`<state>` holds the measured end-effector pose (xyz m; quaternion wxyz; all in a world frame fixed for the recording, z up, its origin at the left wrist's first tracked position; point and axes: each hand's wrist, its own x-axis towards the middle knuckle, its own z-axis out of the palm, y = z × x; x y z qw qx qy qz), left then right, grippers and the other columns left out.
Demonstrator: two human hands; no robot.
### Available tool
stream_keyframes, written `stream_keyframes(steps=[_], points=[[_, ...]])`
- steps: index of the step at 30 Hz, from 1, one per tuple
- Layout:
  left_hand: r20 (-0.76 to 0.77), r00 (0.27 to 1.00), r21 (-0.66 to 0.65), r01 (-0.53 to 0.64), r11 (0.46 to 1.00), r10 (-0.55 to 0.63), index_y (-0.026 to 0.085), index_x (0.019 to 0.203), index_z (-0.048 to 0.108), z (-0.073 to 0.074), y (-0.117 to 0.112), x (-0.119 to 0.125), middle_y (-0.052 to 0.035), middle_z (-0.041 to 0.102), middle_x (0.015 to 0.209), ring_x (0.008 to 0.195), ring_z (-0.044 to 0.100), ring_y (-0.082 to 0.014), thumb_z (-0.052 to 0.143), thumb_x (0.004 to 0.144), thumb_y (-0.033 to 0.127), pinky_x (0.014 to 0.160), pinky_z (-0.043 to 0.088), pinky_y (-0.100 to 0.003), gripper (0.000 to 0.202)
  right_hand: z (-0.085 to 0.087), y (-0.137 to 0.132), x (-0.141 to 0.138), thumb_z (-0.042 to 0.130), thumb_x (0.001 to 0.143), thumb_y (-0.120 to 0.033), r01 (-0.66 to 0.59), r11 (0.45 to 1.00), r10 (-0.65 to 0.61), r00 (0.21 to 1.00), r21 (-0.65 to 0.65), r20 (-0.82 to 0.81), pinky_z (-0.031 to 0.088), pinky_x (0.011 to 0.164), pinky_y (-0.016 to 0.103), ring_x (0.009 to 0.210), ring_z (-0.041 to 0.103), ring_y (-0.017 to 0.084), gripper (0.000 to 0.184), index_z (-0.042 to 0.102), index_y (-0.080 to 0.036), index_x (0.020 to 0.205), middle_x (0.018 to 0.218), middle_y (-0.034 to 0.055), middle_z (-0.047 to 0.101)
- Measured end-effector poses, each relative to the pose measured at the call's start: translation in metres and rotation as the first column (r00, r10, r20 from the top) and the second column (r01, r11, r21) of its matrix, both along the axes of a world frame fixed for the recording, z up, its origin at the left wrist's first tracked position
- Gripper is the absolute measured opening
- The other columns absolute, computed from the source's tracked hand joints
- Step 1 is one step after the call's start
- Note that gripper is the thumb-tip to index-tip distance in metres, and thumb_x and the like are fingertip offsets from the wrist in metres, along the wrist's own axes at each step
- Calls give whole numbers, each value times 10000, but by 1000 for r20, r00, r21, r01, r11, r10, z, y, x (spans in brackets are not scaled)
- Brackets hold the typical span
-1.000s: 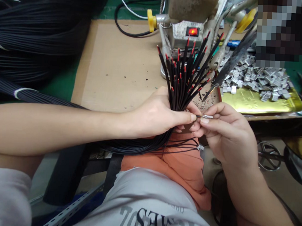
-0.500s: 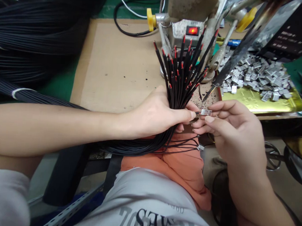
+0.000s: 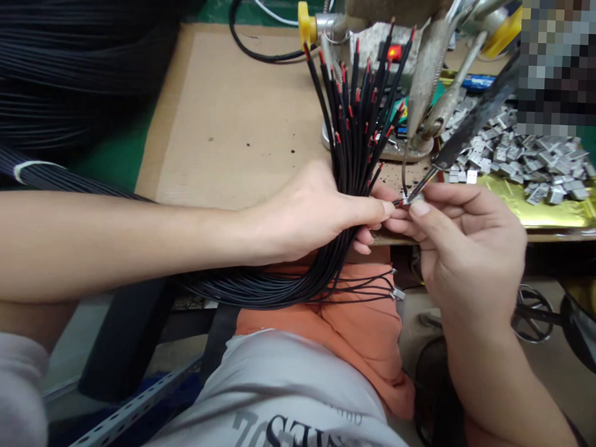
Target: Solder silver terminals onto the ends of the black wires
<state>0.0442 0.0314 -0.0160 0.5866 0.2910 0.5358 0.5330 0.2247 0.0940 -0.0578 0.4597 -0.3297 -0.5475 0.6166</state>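
My left hand (image 3: 323, 215) is closed around a bundle of black cables (image 3: 353, 147) whose stripped ends show red and bare wire. Between its thumb and fingertips one cable end points right. My right hand (image 3: 468, 237) pinches a small metal USB connector (image 3: 416, 200) against that cable end, mostly covered by the fingers. The tip of a mounted soldering iron (image 3: 442, 157) is at the joint, and a thin dark strand, seemingly solder wire, comes down beside it. Over my lap hang a few cables with metal connectors (image 3: 397, 294) on their ends.
Loose metal connectors (image 3: 523, 154) are heaped on a gold tray (image 3: 506, 209) at the right. A metal stand (image 3: 422, 84) with a lit red switch (image 3: 394, 53) rises behind the cables. Cardboard (image 3: 224, 115) covers the bench. More black cables (image 3: 72, 69) lie at the left.
Both hands have shifted slightly, bringing the connector and cable end up to the iron's tip, where before there was a gap. The right fingers now cover more of the connector.
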Motion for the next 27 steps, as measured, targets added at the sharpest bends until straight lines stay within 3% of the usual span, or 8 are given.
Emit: stream_keyframes(steps=[14, 27], points=[[3, 1000, 39, 10, 999, -10, 109, 877, 807, -5, 2, -3, 0, 708, 699, 531, 670, -106, 765, 871, 6, 504, 669, -231, 111, -1, -5, -3, 892, 970, -132, 39, 998, -39, 999, 49, -8, 765, 801, 239, 807, 900, 179, 158, 794, -231, 1046, 876, -25, 874], [-7, 1000, -16, 11, 1000, -11, 129, 869, 803, 0, 3, -3, 10, 705, 652, 511, 669, -106, 790, 844, -3, 507, 645, -218, 135, -3, -6, -2, 893, 978, -203, 52, 996, -57, 996, 69, 65, 787, 849, 340, 840, 903, 210, 164, 764, -247, 1069, 908, -19, 854]])
